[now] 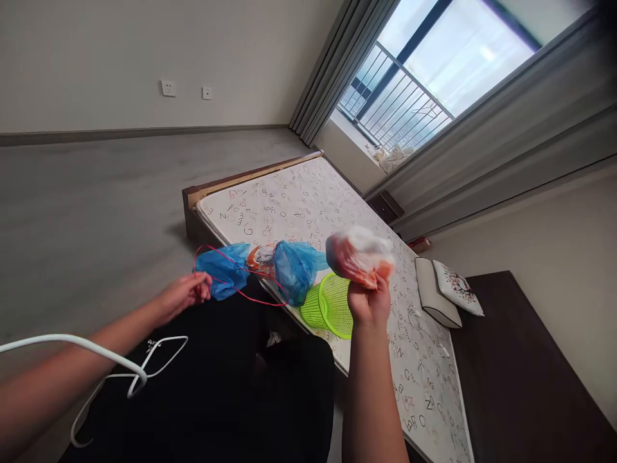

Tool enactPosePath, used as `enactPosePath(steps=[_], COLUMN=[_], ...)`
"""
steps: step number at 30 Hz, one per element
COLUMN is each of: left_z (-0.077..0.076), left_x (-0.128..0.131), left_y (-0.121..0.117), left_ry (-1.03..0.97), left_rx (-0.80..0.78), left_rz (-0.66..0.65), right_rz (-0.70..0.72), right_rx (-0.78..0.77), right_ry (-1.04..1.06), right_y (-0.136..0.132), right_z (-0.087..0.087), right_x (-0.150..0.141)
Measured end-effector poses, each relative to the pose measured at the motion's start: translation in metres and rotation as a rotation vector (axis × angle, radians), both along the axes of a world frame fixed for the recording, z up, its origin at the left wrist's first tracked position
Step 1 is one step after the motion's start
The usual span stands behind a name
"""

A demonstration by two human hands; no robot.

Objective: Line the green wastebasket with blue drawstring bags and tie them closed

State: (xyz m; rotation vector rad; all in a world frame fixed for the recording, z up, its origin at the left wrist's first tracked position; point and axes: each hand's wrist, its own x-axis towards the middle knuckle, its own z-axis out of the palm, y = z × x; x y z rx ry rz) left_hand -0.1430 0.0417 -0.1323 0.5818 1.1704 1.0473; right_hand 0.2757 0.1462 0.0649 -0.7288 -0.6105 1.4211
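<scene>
Fingers (382, 287) of right hand (367, 308) grip reddish bag (357, 258); left hand (180, 297) curls at red cord (255, 300), hold unclear; blue bags (292, 278) lie outside basket (314, 310).

Bright balcony window (409, 77), grey curtains (332, 58), pale walls (96, 58), 2 wall sockets (168, 88), grey floor (87, 206).

Our right hand (370, 301) grips a blurred white-and-orange plastic bag (361, 256) above a lime-green mesh basket (313, 307) on the letter-printed mattress (294, 199); our left hand (190, 292) holds red string (255, 299) beside blue bags (295, 267).
</scene>
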Motion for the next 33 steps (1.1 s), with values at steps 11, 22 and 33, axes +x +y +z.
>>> enactPosePath(steps=[11,22,33], left_z=[-0.036,-0.018,0.114], left_x=[0.041,0.043,0.129], left_y=[-0.036,-0.040,-0.032], left_ry=[0.652,0.796,0.577], left_rx=[0.188,0.174,0.504], left_rz=[-0.122,-0.297,-1.147], right_rz=[-0.157,0.221,0.526], right_rx=[-0.372,-0.529,0.313], right_ry=[-0.340,-0.645,-1.229], right_y=[0.111,-0.061,-0.062], right_z=[-0.075,-0.231,-0.205], right_x=[-0.092,-0.149,-0.146])
